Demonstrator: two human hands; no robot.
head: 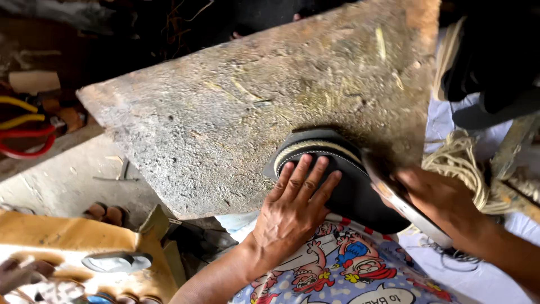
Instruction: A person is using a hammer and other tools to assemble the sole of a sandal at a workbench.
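Rough, scarred stone desk carries a black shoe sole at its near edge, left hand spread flat upon it, right hand closed round a curved metal blade at its rim: trimming seems underway, needing steady pressure.

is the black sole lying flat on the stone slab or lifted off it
Flat: the black sole lies on the stone slab, pressed under the spread left hand.
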